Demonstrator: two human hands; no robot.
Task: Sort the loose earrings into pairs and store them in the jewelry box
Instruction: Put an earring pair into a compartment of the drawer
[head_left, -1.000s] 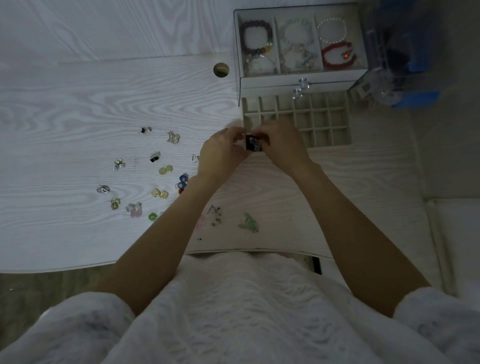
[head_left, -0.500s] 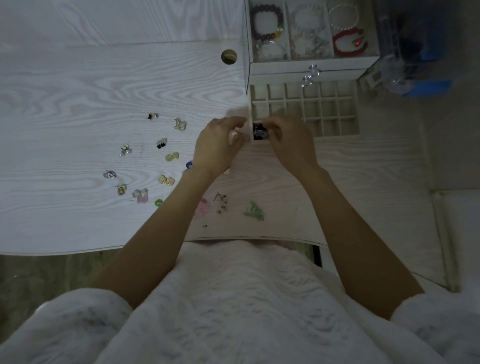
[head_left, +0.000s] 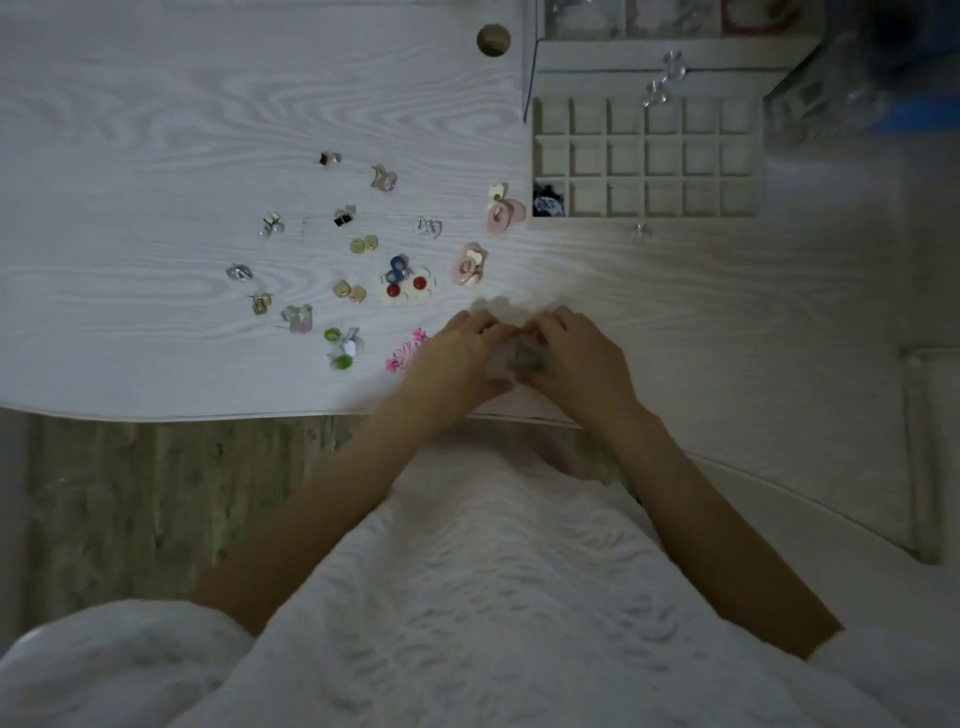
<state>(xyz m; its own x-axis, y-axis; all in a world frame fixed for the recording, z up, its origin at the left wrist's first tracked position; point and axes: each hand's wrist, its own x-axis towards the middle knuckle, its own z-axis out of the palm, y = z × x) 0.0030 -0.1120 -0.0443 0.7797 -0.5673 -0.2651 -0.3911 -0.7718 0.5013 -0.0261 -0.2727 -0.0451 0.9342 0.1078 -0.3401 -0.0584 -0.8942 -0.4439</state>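
A green earring (head_left: 527, 359) is pinched between left hand (head_left: 460, 358) and right hand (head_left: 579, 358), brought together near the table edge (head_left: 208, 415).

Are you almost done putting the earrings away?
Not nearly. One dark pair sits in the drawer's near-left compartment. The left hand and right hand hold a greenish earring between them. Many loose earrings are on the table.

Both hands' grip on green earring (head_left: 527, 359), loose earrings (head_left: 358, 244) left, jewelry box (head_left: 647, 156) beyond
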